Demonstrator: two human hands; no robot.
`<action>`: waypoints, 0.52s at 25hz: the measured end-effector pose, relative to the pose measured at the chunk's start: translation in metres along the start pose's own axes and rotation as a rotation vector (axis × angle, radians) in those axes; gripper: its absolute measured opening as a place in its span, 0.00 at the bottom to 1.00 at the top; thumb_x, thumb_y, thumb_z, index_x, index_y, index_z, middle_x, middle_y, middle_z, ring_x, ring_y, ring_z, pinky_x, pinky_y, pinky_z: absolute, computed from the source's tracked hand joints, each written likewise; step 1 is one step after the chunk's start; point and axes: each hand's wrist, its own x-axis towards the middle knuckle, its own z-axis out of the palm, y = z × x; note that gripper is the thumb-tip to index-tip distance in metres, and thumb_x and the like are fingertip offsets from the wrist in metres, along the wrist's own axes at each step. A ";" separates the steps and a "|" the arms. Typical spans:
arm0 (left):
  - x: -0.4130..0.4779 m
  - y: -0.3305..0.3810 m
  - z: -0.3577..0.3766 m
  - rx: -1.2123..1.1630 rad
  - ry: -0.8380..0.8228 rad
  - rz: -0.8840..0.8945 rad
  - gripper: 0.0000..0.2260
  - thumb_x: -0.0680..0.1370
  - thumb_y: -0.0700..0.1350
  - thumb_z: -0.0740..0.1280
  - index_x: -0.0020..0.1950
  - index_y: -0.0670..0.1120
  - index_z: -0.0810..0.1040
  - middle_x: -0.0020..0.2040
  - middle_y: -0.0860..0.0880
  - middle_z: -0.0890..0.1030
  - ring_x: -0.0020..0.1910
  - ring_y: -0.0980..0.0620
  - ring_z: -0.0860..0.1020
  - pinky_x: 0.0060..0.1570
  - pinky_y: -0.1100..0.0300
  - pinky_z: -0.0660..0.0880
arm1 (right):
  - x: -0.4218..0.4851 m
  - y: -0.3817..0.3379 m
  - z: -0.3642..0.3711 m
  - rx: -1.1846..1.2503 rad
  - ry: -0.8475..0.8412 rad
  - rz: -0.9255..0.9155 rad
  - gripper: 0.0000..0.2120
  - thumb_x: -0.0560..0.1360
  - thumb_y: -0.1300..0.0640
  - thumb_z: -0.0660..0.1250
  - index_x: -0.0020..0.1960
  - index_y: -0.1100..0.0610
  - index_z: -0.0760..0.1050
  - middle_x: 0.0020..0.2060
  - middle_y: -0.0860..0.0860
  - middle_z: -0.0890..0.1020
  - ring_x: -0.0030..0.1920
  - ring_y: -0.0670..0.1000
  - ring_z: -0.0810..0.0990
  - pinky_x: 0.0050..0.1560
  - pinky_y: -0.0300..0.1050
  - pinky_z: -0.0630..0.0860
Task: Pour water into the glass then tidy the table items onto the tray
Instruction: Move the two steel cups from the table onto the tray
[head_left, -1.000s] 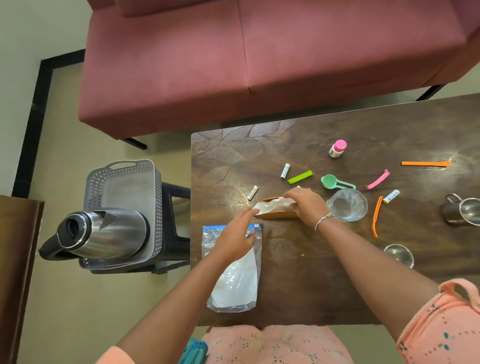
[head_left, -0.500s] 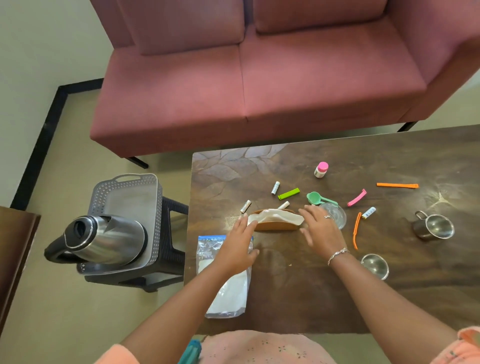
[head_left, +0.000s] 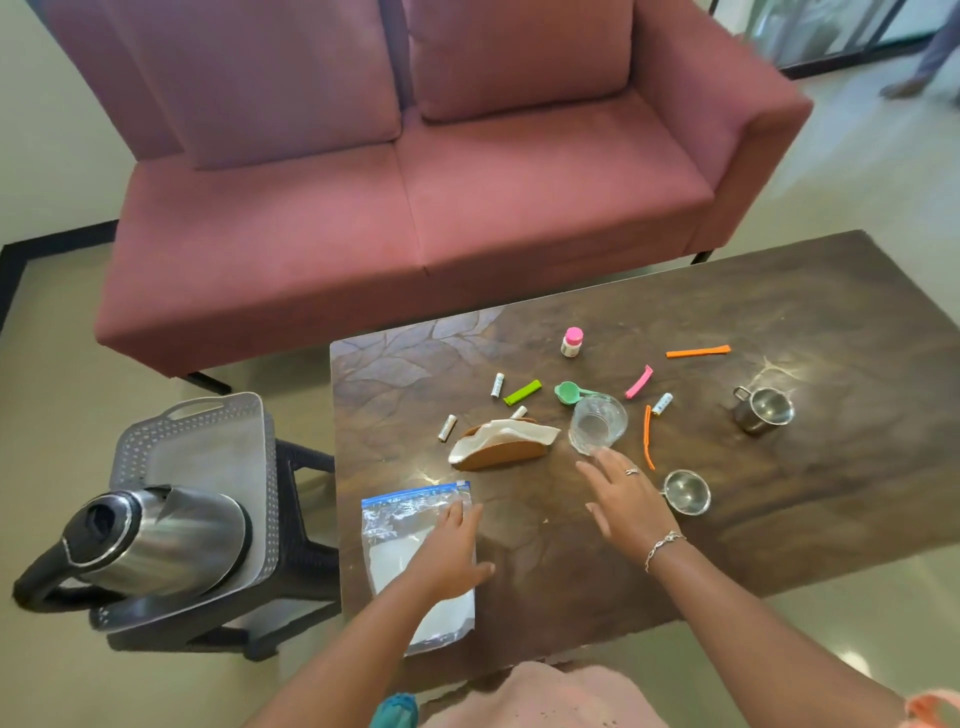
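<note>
An empty clear glass (head_left: 597, 424) stands near the middle of the dark wooden table (head_left: 805, 467). A steel kettle (head_left: 156, 540) lies on the grey perforated tray (head_left: 208, 447), which rests on a black stool left of the table. My right hand (head_left: 621, 496) hovers open just in front of the glass, holding nothing. My left hand (head_left: 449, 551) rests flat on a zip bag of white powder (head_left: 395, 551) at the table's near left edge. A brown holder with white napkins (head_left: 501, 444) stands left of the glass.
Small items are scattered around the glass: a green scoop (head_left: 566, 392), a pink-capped bottle (head_left: 571, 343), coloured clips (head_left: 698, 352), small white tubes (head_left: 497, 385). Two steel cups (head_left: 763, 410) (head_left: 685, 491) sit to the right. A pink sofa (head_left: 415, 182) stands behind the table.
Both hands have let go of the napkin holder and drawn back toward me. The left hand now lies on the zip bag. The camera has tilted up.
</note>
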 end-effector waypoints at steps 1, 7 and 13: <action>-0.005 0.000 0.004 0.000 -0.024 0.004 0.34 0.77 0.50 0.64 0.76 0.48 0.48 0.78 0.45 0.46 0.76 0.46 0.47 0.72 0.53 0.55 | -0.008 0.000 0.000 -0.001 0.004 0.011 0.30 0.51 0.57 0.81 0.52 0.57 0.78 0.51 0.57 0.81 0.50 0.58 0.81 0.51 0.50 0.79; -0.017 -0.008 0.017 0.043 -0.160 -0.017 0.26 0.77 0.51 0.64 0.72 0.45 0.62 0.71 0.44 0.67 0.69 0.46 0.67 0.66 0.55 0.66 | -0.049 0.001 0.008 -0.022 0.045 0.080 0.28 0.50 0.58 0.81 0.50 0.57 0.79 0.49 0.56 0.82 0.49 0.57 0.82 0.48 0.49 0.80; -0.014 0.004 0.020 0.065 -0.173 -0.034 0.22 0.77 0.50 0.64 0.68 0.43 0.67 0.68 0.44 0.71 0.65 0.46 0.71 0.62 0.56 0.68 | -0.062 0.022 0.005 0.003 0.041 0.193 0.26 0.51 0.60 0.81 0.48 0.59 0.80 0.46 0.56 0.82 0.45 0.57 0.83 0.42 0.49 0.81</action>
